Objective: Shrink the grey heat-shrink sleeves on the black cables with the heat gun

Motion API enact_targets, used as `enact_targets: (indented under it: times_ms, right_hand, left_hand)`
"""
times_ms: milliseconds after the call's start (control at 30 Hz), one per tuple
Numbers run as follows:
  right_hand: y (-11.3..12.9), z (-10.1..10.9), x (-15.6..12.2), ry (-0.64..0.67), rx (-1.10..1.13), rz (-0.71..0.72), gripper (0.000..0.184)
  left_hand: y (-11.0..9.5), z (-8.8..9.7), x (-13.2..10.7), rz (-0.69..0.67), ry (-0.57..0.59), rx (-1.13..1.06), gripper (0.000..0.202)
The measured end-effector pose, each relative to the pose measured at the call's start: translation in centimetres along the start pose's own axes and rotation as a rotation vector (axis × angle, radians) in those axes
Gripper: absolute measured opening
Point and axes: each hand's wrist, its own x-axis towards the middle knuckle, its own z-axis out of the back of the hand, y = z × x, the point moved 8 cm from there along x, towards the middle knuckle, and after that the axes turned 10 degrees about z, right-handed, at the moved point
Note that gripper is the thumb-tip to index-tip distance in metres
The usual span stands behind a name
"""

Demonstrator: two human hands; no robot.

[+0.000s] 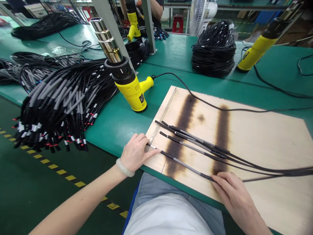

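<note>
A black cable with a grey sleeve [187,166] lies stretched along the near part of a scorched wooden board [244,130]. My left hand [136,150] pinches its end by the board's left edge, thumb along the cable. Farther along the same cable, my right hand [228,186] has closed its fingertips on it. Just beyond lie several more sleeved cables [195,140], side by side, their tails running off to the right. Behind the board's left corner a yellow heat gun [133,94] stands with its metal nozzle upward.
A large heap of sleeved cables [61,98] covers the left of the green table [102,133]. The heat gun's cord [220,107] crosses the board. Farther back are a coiled cable bundle [214,49], another heat gun [259,49], a metal post [149,29], a fan [201,14] and a person's arm [156,8].
</note>
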Motion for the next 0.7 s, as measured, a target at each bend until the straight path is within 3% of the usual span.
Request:
enact_targets:
  times_ms: [167, 467, 700]
  right_hand:
    - [-0.5, 1.0, -0.8, -0.052, 0.019, -0.038, 0.015]
    - [-0.8, 1.9, -0.8, -0.079, 0.057, -0.059, 0.017]
    - [-1.0, 1.9, -0.8, -0.059, 0.096, -0.088, 0.013]
  left_hand:
    - [-0.7, -0.7, -0.5, 0.06, -0.092, 0.169, 0.041]
    - [-0.6, -0.4, -0.4, -0.005, -0.052, 0.109, 0.025]
    - [-0.3, -0.1, 0.3, 0.017, 0.003, 0.104, 0.023]
